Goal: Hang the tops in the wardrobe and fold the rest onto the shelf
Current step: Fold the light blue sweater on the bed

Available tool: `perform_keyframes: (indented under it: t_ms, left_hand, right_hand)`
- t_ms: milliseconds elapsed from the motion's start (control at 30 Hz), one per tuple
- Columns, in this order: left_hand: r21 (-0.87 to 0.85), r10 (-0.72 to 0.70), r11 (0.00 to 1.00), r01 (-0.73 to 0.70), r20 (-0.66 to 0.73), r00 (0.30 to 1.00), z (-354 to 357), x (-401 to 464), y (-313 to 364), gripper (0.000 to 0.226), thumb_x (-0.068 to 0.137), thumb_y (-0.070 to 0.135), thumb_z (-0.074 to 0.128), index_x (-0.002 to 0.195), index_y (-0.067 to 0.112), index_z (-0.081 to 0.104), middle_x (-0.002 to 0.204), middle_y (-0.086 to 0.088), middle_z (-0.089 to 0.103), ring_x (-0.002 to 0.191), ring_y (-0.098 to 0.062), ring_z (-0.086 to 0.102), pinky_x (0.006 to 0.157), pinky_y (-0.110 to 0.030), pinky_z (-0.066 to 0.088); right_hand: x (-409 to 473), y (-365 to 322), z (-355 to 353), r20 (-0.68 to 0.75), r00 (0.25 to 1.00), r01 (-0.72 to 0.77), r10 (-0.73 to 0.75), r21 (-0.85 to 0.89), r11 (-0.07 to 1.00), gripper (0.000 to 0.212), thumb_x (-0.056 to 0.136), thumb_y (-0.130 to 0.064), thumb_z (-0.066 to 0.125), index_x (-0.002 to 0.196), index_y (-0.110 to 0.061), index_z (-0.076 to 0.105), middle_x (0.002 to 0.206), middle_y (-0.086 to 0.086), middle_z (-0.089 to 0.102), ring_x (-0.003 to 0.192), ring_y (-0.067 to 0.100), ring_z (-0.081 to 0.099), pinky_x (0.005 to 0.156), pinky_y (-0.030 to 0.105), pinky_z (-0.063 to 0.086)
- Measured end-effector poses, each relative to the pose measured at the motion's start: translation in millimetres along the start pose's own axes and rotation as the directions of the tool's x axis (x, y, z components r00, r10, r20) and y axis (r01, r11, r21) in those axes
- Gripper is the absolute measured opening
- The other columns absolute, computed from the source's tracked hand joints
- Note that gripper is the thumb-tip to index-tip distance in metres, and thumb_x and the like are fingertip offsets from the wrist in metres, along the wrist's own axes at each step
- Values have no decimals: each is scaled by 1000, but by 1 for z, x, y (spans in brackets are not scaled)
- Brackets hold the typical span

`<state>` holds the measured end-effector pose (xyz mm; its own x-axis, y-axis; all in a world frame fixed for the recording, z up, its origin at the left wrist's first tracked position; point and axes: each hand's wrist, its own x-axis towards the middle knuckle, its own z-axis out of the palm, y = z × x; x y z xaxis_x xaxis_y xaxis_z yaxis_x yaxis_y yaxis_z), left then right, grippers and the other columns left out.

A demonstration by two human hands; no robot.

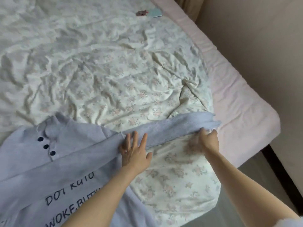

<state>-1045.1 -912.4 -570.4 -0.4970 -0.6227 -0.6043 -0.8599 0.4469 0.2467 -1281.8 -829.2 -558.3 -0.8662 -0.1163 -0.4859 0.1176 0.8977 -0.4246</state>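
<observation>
Soft, even daylight falls on my bed sheet (98,71), with gentle shadows in its creases. The whole view is slightly soft; my right hand (207,141) is smeared by motion blur. Wide-angle distortion bends the mattress edge (237,89).

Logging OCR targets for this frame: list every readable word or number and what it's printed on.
"DOT KUTO": upper line of dark lettering on the lavender top, last letters uncertain.
"WOKE.BUT": lower line on the same top, cut off by the left hand's forearm.
Nothing else legible; the small items at the far edge of the bed show no readable text.
</observation>
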Motion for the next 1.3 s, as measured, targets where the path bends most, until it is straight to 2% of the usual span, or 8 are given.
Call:
perform_keyframes:
  t_ms: [333,433,567,800,933,1100,1233,1300]
  left_hand:
    - [-340,-84,929,150,202,976,-35,39,15,55,97,40,42,146,19,30,154,-3,24,140,-23,25,108,-38,31]
    - [-747,-171,601,283,225,959,-59,39,15,33,97,32,48,128,20,51,135,-1,51,115,-20,52,92,-34,42]
    - [-932,-94,-103,347,356,930,-89,26,-5,35,96,37,49,117,10,57,104,-11,68,91,-27,65,78,-38,51]
    - [-829,138,-406,384,360,923,-103,-33,-102,88,77,70,54,119,-7,61,115,-29,62,95,-37,66,72,-39,55]
    - [-820,195,-367,439,394,898,-103,-80,-166,81,78,63,59,120,-6,60,123,-26,59,116,-39,57,97,-47,48]
    - [-924,-230,132,359,324,918,-86,-126,-224,24,87,-7,55,108,-2,64,85,-13,69,76,-23,63,67,-29,45]
    - [-959,-462,218,182,63,884,-77,-143,-262,16,92,0,53,87,11,63,83,-7,61,76,-19,53,64,-27,40]
    - [-949,-556,283,139,-44,830,-68,-154,-290,11,94,6,51,96,9,61,93,-7,60,80,-16,51,65,-27,38]
  right_hand:
    - [26,-57,-11,94,983,-171,160,793,585,17,84,-3,53,99,-11,55,88,8,57,82,21,52,67,28,43]
    - [-4,-84,-18,231,972,-223,44,852,474,20,82,1,57,65,-4,49,64,1,49,66,18,45,56,23,37]
    - [-76,-106,-5,164,912,134,-377,748,650,20,79,2,56,62,-2,48,57,-2,40,57,9,36,50,21,27]
    - [-198,-78,62,327,449,763,-832,344,547,22,81,3,58,95,-8,71,88,0,54,76,11,53,71,16,41]
    - [-257,-55,94,322,191,968,-927,93,232,16,61,-1,68,75,-10,66,72,2,60,68,25,58,65,29,31]
    - [-314,-37,135,357,64,996,-932,33,81,19,61,-6,75,75,-12,63,71,0,59,68,23,57,65,30,31]
    - [-324,-27,157,534,114,990,-838,-133,50,37,75,-17,67,111,-16,62,111,3,60,107,26,57,92,42,41]
    - [-326,-23,170,655,214,969,-724,-235,74,51,88,-20,51,138,-22,39,143,4,37,137,21,28,112,48,20]
